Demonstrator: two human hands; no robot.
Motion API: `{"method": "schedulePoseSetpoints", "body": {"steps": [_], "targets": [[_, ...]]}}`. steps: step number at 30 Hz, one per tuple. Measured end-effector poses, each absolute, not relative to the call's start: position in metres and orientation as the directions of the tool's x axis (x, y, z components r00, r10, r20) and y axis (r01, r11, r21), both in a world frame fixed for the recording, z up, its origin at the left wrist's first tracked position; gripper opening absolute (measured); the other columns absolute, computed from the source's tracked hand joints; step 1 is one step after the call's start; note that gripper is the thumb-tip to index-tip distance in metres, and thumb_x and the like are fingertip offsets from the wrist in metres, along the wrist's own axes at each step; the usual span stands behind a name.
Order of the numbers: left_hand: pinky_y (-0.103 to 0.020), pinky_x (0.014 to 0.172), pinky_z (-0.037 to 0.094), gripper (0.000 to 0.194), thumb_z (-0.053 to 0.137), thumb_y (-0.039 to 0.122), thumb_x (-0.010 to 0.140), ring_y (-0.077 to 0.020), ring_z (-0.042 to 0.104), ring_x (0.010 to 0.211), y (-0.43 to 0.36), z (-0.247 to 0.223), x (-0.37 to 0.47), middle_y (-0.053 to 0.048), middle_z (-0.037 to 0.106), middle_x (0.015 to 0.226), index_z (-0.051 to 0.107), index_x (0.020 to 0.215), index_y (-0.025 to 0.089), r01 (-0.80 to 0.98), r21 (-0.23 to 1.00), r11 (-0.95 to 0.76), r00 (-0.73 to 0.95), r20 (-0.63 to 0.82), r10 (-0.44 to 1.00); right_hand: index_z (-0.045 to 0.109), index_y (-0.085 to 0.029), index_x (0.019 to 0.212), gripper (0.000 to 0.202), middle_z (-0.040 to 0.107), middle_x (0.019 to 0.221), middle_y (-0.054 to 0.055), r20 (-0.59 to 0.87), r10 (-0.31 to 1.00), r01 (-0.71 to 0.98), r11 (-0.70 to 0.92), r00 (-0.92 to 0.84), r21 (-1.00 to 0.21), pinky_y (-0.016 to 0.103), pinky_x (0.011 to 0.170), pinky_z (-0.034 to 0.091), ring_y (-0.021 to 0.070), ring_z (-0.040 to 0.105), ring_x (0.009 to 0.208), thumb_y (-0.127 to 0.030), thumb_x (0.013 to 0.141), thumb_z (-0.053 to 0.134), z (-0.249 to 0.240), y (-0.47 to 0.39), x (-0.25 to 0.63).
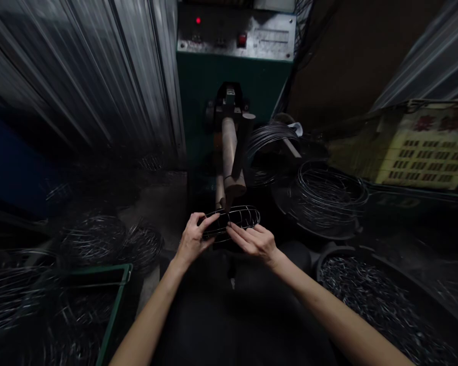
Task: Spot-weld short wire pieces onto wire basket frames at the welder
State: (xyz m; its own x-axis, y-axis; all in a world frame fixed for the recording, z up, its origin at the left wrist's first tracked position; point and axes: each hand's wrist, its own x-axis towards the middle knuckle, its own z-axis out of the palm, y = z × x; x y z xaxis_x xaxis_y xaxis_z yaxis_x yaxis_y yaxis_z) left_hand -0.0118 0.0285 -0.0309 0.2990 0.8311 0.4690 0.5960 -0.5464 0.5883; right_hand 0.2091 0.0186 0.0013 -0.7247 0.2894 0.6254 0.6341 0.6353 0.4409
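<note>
A round wire frame (248,216) of thin metal rings joined by short cross wires is held at the tip of a spot welding machine's arms (234,185). My left hand (194,235) grips its left side, thumb and fingers around the rings. With fingertips pinched, my right hand (255,239) is at the frame's near right side; a small piece of wire seems to be in the pinch, but it is too dark to be sure. The upper electrode arm reaches down to the far rim of the frame, between my hands.
The green machine body (198,76) carries a panel with a red light. On the right are wire hoops (328,193), a tub of short wire pieces (366,290) and a yellow crate (423,157). Round wire frames (93,234) and a green-rimmed crate (125,274) stand at left.
</note>
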Motion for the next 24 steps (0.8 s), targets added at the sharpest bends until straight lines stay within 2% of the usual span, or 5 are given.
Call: {"method": "schedulePoseSetpoints", "body": {"steps": [3,9,17,21,24], "targets": [[-0.037,0.091,0.048,0.066,0.063,0.010,0.072,-0.0190,0.050,0.102,0.033,-0.030,-0.013,-0.004,0.043,0.110,0.045,0.131,0.034,0.607,0.581,-0.543,0.300,0.465,0.833,0.069,-0.019,0.102,0.021,0.067,0.112,0.003,0.643,0.278,0.642,0.627,-0.714,0.442,0.027,0.054,0.036,0.0070,0.048,0.054,-0.013,0.088,0.056,0.000,0.023,0.208],[-0.038,0.092,0.048,0.067,0.064,0.009,0.071,-0.0195,0.050,0.102,0.036,-0.031,-0.014,-0.004,0.043,0.108,0.046,0.131,0.035,0.620,0.572,-0.536,0.294,0.464,0.836,0.064,-0.022,0.116,0.032,0.063,0.118,0.003,0.600,0.310,0.630,0.635,-0.738,0.447,0.027,0.054,0.037,0.0078,0.050,0.057,-0.011,0.089,0.052,-0.001,0.026,0.208],[-0.039,0.093,0.047,0.065,0.064,0.013,0.074,-0.0193,0.050,0.103,0.038,-0.029,-0.017,-0.003,0.043,0.109,0.044,0.132,0.036,0.643,0.544,-0.538,0.303,0.464,0.832,0.062,-0.023,0.119,0.035,0.064,0.117,0.003,0.584,0.350,0.628,0.679,-0.732,0.379,0.028,0.056,0.037,0.0076,0.051,0.059,-0.010,0.089,0.050,-0.010,0.029,0.210],[-0.036,0.093,0.047,0.061,0.064,0.017,0.076,-0.0190,0.049,0.104,0.040,-0.029,-0.020,-0.004,0.043,0.111,0.044,0.131,0.033,0.634,0.526,-0.567,0.323,0.486,0.812,0.065,-0.021,0.112,0.029,0.065,0.117,0.002,0.598,0.355,0.645,0.663,-0.719,0.381,0.027,0.057,0.036,0.0069,0.051,0.059,-0.011,0.090,0.050,-0.009,0.031,0.207],[-0.040,0.098,0.043,0.071,0.066,0.021,0.077,-0.0215,0.048,0.111,0.038,-0.036,-0.022,-0.006,0.044,0.117,0.033,0.138,0.031,0.603,0.545,-0.583,0.288,0.533,0.796,0.066,-0.022,0.111,0.028,0.064,0.118,0.001,0.611,0.377,0.673,0.639,-0.696,0.372,0.026,0.058,0.035,0.0065,0.051,0.059,-0.013,0.091,0.049,-0.004,0.025,0.205]]}}
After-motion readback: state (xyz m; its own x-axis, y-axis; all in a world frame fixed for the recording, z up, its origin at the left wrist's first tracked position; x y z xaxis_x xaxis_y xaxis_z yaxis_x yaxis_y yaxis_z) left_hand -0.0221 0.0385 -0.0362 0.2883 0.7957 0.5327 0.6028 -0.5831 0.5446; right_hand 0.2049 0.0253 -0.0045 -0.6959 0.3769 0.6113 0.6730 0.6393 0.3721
